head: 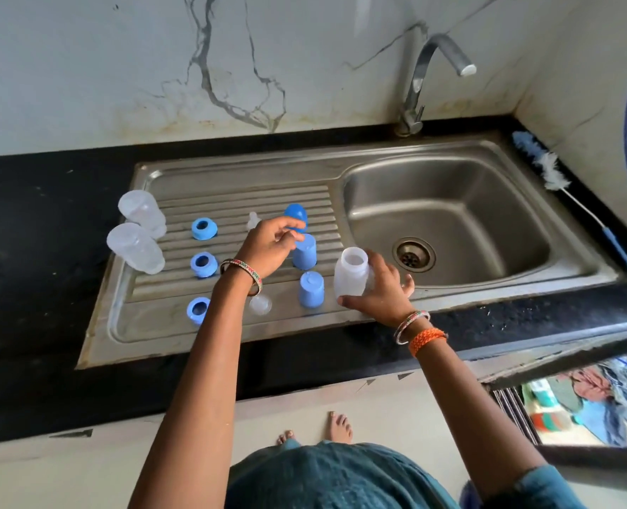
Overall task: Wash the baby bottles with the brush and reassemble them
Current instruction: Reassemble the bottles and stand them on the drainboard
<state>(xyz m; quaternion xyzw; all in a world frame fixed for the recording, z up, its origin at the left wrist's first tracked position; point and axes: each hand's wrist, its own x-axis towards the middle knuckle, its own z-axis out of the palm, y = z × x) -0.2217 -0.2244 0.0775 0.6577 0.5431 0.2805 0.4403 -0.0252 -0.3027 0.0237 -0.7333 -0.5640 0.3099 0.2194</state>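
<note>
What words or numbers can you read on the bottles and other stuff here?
None can be read.
The bottle in the right hand: no print shows.
The blue caps and blue rings: plain.
The packets in the open cupboard at lower right: too blurred to read.

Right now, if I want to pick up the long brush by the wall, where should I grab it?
Grab the brush by its blue handle end, the part nearest you on the black counter right of the sink. Reach in from the front with your right hand. The fluffy head lies far back in the corner, and the thin stem would probably be slippery.
</note>
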